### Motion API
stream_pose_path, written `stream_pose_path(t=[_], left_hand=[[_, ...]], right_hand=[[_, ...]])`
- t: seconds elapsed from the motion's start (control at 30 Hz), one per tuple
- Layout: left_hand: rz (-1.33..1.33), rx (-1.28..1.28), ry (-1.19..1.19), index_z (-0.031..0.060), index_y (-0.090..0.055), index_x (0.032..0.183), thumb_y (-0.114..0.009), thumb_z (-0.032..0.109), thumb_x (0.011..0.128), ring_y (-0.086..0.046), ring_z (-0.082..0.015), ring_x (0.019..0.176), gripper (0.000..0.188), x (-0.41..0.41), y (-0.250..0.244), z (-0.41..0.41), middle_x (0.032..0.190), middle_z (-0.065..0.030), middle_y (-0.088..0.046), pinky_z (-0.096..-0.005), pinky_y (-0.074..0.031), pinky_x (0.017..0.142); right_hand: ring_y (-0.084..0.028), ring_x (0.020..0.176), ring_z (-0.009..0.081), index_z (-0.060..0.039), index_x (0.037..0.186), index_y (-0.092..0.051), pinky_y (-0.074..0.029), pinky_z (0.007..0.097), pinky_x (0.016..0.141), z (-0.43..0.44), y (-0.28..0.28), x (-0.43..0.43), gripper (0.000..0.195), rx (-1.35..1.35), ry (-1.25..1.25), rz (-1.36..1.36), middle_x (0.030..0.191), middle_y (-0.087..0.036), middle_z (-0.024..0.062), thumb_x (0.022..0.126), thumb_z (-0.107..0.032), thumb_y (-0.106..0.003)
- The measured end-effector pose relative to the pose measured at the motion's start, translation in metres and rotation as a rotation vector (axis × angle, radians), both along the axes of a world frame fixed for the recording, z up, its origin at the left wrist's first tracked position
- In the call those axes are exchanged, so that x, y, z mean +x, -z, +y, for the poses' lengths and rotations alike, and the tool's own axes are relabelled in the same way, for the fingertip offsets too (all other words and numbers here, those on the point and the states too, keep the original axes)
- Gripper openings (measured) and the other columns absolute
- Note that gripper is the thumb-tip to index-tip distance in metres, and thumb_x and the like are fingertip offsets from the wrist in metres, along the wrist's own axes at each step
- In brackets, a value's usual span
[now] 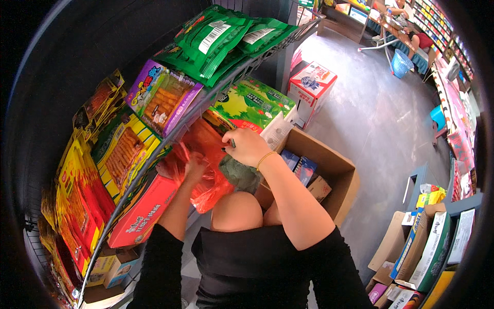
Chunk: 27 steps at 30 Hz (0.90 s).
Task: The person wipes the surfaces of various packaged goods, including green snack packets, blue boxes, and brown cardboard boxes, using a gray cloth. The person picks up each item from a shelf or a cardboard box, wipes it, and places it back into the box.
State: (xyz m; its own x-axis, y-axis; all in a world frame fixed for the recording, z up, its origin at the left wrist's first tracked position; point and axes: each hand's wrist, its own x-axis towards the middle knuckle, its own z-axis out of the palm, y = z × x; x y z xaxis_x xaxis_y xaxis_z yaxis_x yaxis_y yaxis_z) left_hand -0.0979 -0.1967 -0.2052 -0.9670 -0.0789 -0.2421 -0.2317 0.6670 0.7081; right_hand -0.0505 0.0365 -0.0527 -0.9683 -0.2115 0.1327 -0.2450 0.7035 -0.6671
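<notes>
A thin red plastic bag (pixel 210 150) lies crumpled between my knees and the shelf. My left hand (pixel 196 166), slightly blurred, grips a gathered fold of it. My right hand (pixel 249 146) is above the bag's right side, with its fingers curled; whether anything is pinched between them cannot be made out. Just below that hand is a crumpled grey-green plastic bag (pixel 239 174), partly covered by my wrist. Behind my right hand are green-and-yellow printed packs (pixel 252 104) in clear wrap.
At left, a wire shelf (pixel 181 119) carries green pouches (pixel 216 42) and several snack packets (pixel 119 154). Beneath it sits a red carton (pixel 142 210). An open cardboard box (pixel 347 181) with small boxes stands beside my right forearm. Farther off are a red-and-white carton (pixel 310 83) and a seated person (pixel 397 11).
</notes>
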Motion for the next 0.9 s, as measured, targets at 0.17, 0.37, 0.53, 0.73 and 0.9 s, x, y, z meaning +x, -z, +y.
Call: stream_pose_path(t=[0.17,0.37,0.53,0.73,0.9], left_hand=[[0.201,-0.147,0.138,0.0025,-0.05,0.124,-0.07,0.023,0.077,-0.051,-0.0352,0.12,0.055,-0.064,-0.01,-0.053,0.123,-0.0228,-0.055,-0.0426,-0.043,0.097],[0.074,-0.503,0.251,0.0061,-0.021,0.146,-0.072,0.038,0.074,-0.018,-0.0406,0.14,0.094,-0.068,0.021,-0.027,0.152,-0.0218,-0.018,-0.0465,-0.022,0.114],[-0.036,-0.677,0.39,0.0104,0.002,0.152,-0.067,0.044,0.078,-0.009,-0.0429,0.143,0.106,-0.053,0.076,-0.041,0.157,-0.0194,0.004,-0.0497,-0.021,0.114],[-0.206,-0.626,0.408,0.0157,-0.007,0.151,-0.066,0.045,0.078,-0.005,-0.0478,0.142,0.098,-0.032,0.012,-0.004,0.155,-0.026,0.006,-0.0598,-0.018,0.111],[-0.23,-0.505,0.172,0.0096,0.0,0.151,-0.066,0.047,0.078,-0.015,-0.0475,0.14,0.105,-0.014,-0.016,0.027,0.154,-0.0258,-0.004,-0.0563,-0.022,0.111]], right_hand=[[-0.062,0.099,0.0332,-0.0098,0.103,-0.068,-0.051,0.0427,0.083,-0.01,0.009,-0.015,0.027,0.118,-0.113,-0.138,0.102,-0.066,0.0153,0.078,-0.02,-0.068],[-0.062,0.1,0.0341,-0.0082,0.109,-0.066,-0.05,0.042,0.087,-0.012,0.006,-0.022,0.034,0.121,-0.149,-0.212,0.103,-0.066,0.017,0.079,-0.022,-0.068],[-0.061,0.102,0.0343,-0.0076,0.113,-0.064,-0.048,0.0417,0.089,-0.019,0.004,-0.02,0.037,0.118,-0.214,-0.163,0.106,-0.066,0.0172,0.079,-0.024,-0.068],[-0.059,0.105,0.0333,-0.0071,0.112,-0.064,-0.048,0.0413,0.091,-0.012,0.001,-0.022,0.038,0.119,-0.207,-0.206,0.11,-0.065,0.016,0.079,-0.025,-0.068],[-0.062,0.099,0.0329,-0.0091,0.099,-0.067,-0.051,0.044,0.084,-0.008,0.006,-0.017,0.027,0.084,-0.174,-0.082,0.101,-0.066,0.0149,0.077,-0.023,-0.069]])
